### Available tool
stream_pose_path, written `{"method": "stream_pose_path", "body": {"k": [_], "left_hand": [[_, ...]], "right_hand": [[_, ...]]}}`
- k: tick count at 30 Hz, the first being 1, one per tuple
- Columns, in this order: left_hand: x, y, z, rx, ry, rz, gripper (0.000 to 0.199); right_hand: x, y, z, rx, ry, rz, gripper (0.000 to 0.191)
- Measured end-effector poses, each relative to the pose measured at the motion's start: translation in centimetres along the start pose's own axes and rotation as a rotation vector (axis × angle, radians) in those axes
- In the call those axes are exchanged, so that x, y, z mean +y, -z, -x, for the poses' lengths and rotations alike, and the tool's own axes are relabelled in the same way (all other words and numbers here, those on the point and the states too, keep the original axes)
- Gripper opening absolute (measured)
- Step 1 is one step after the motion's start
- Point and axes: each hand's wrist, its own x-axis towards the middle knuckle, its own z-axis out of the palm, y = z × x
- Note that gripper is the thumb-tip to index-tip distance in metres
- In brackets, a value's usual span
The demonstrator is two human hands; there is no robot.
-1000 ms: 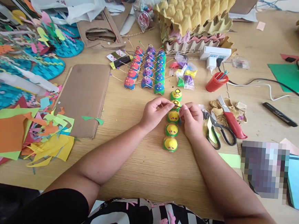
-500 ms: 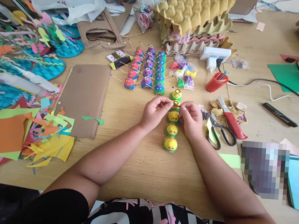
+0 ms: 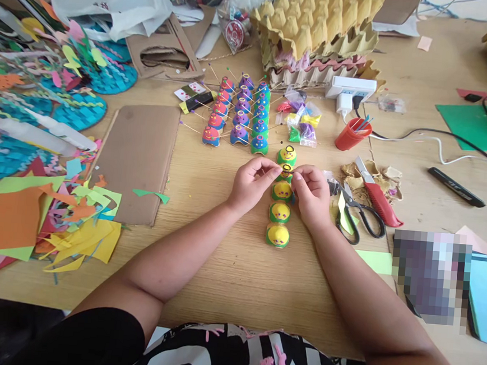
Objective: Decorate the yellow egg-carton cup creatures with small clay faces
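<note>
A column of several yellow-and-green egg-carton figures [image 3: 280,212] with small faces stands on the table. My left hand [image 3: 255,184] and my right hand [image 3: 311,194] meet over the second figure from the back, fingertips pinched. Between them runs a thin dark strand [image 3: 287,171], one end at each hand. The rearmost yellow figure [image 3: 287,154] bears a dark ring on top. Behind and to the left stand finished-looking rows of red [image 3: 212,135], purple [image 3: 239,134] and blue-green figures [image 3: 259,142] with pins sticking out.
Scissors [image 3: 361,214], a red utility knife [image 3: 383,205] and a red cup [image 3: 353,135] lie or stand right. Egg trays [image 3: 315,25] are stacked behind. Cardboard [image 3: 137,163], paper scraps [image 3: 82,243] and blue woven crafts [image 3: 80,113] cover the left side.
</note>
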Motion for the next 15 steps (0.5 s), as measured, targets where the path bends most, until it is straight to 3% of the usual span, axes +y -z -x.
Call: {"method": "stream_pose_path", "body": {"k": [6, 15], "left_hand": [[-0.42, 0.06, 0.1, 0.005, -0.026, 0.009, 0.029], [-0.42, 0.11, 0.01, 0.014, 0.012, 0.015, 0.035]], "right_hand": [[0.28, 0.05, -0.13, 0.007, 0.013, 0.029, 0.048], [-0.11, -0.04, -0.05, 0.014, -0.017, -0.002, 0.053]]}}
